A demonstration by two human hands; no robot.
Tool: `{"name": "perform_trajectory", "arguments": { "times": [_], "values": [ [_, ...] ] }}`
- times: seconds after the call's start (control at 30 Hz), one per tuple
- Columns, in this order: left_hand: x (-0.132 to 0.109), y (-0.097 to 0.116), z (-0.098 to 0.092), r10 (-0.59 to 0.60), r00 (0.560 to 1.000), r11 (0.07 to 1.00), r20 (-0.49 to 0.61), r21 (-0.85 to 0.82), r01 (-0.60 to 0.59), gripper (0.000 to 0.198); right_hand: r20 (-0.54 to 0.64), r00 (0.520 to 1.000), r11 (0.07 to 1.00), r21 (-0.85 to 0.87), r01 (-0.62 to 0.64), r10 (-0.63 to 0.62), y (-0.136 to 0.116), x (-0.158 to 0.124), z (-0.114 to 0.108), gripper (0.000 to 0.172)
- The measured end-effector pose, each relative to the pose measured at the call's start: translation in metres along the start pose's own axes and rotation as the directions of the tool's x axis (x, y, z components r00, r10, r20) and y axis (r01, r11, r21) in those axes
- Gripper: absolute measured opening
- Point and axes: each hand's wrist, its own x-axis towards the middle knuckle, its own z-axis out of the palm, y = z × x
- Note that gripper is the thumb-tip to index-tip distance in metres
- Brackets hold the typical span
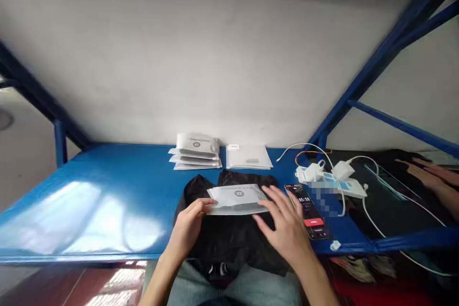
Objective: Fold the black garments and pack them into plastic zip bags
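A grey plastic packing bag point(236, 198) lies on top of a black garment point(229, 239) at the near edge of the blue table point(107, 186). My left hand point(188, 227) pinches the bag's left end with thumb and fingers. My right hand point(285, 222) rests with fingers spread on the bag's right end, pressing it flat. The garment hangs over the table edge toward my lap.
A stack of filled grey bags point(196, 151) and a pile of flat white bags point(248, 157) lie at the back. A phone showing a timer point(309, 210), a power strip with chargers point(332, 179) and white cables sit to the right. Another person's hands point(428, 174) rest on a dark surface far right.
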Motion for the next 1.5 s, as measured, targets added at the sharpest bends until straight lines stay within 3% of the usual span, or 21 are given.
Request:
{"name": "perform_trajectory", "arguments": {
  "times": [0.07,0.17,0.3,0.47,0.57,0.63,0.7,0.8,0.9,1.0,1.1,1.23,1.3,1.37,1.5],
  "values": [
    [-0.001,-0.002,0.003,0.002,1.000,0.999,-0.009,-0.037,-0.002,0.023,0.176,0.977,0.991,0.078,0.107,-0.119,-0.011,0.022,0.006,0.055],
    [-0.005,-0.009,0.005,-0.031,0.999,0.999,-0.015,0.036,0.032,0.016,0.284,0.942,0.978,0.156,0.139,-0.179,-0.017,0.054,0.013,0.068],
    [-0.015,-0.027,0.004,-0.099,0.995,0.933,0.020,0.350,0.086,0.051,0.185,0.978,0.987,0.143,0.070,-0.096,-0.017,0.110,0.020,0.068],
    [-0.019,-0.033,0.005,-0.136,0.987,0.807,0.088,0.587,0.059,0.045,-0.036,0.995,0.991,0.092,0.101,-0.098,-0.054,0.204,0.061,0.073],
    [-0.019,-0.030,0.004,-0.146,0.982,0.786,0.121,0.617,0.041,0.042,0.072,0.993,0.989,0.119,0.085,-0.094,-0.080,0.242,0.102,0.066],
    [-0.019,-0.029,0.002,-0.159,0.979,0.784,0.131,0.620,0.044,0.042,0.178,0.979,0.985,0.158,0.069,-0.097,-0.092,0.250,0.128,0.055],
    [-0.020,-0.029,0.001,-0.166,0.978,0.788,0.130,0.614,0.052,0.042,0.235,0.966,0.981,0.183,0.061,-0.104,-0.099,0.248,0.148,0.051],
    [-0.019,-0.028,0.000,-0.173,0.977,0.796,0.126,0.602,0.064,0.041,0.336,0.937,0.956,0.293,-0.003,-0.100,-0.100,0.244,0.162,0.069],
    [-0.016,-0.026,0.001,-0.184,0.974,0.794,0.129,0.604,0.070,0.040,0.428,0.894,0.909,0.412,-0.063,-0.132,-0.087,0.248,0.154,0.070],
    [-0.017,-0.027,0.002,-0.193,0.972,0.788,0.132,0.611,0.073,0.042,0.375,0.917,0.889,0.455,-0.057,-0.133,-0.051,0.237,0.125,0.066],
    [-0.022,-0.029,-0.004,-0.206,0.969,0.779,0.134,0.622,0.080,0.043,0.188,0.982,0.860,0.501,-0.098,0.003,0.004,0.184,0.093,0.055],
    [-0.020,-0.029,-0.027,-0.294,0.950,0.763,0.102,0.624,0.169,0.037,0.202,0.964,0.886,0.397,-0.241,0.172,0.066,0.087,0.073,0.046],
    [-0.005,-0.028,-0.036,-0.377,0.925,0.729,0.036,0.628,0.273,0.033,0.220,0.927,0.855,0.366,-0.367,0.304,0.081,0.055,0.076,0.053],
    [0.022,-0.026,-0.037,-0.408,0.913,0.728,0.012,0.607,0.318,0.033,0.231,0.893,0.809,0.380,-0.448,0.386,0.087,0.043,0.085,0.056],
    [0.082,-0.034,-0.011,-0.350,0.924,0.868,0.152,0.424,0.259,0.031,0.223,0.883,0.768,0.436,-0.469,0.412,0.084,0.055,0.097,0.046]
  ]
}}
